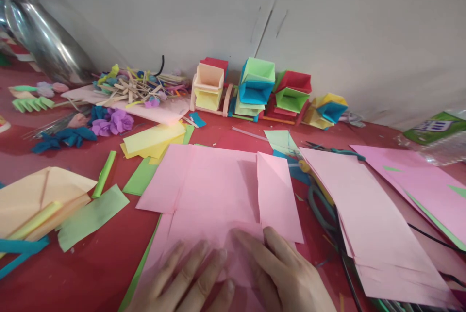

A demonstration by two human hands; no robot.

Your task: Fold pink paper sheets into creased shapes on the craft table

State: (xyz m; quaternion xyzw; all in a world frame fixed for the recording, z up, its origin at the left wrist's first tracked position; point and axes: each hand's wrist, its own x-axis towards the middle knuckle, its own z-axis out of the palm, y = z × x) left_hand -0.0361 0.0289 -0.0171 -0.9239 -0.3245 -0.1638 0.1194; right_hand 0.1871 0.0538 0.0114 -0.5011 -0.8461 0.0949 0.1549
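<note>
Pink paper (pixel 218 181) with crease lines lies in front of me, a folded pink flap (pixel 276 190) standing slightly raised along its right side. My left hand (pixel 196 280) rests on the near part of this paper, fingers spread. Close beside it, my right hand (pixel 287 273) presses on the paper with its fingertips, fingers apart and a little bent, just below the flap. Part of the right thumb is hard to make out. Green paper (pixel 140 273) shows under the pink paper's left edge.
Pink strips (pixel 386 224) lie at right over scissors (pixel 322 210). Folded paper wheels (pixel 257 81) stand along the wall. Yellow paper (pixel 155 139), purple paper flowers (pixel 112 123), a pile of sticks (pixel 134 86) and a metal jug (pixel 51 35) occupy the left of the red table (pixel 105 258).
</note>
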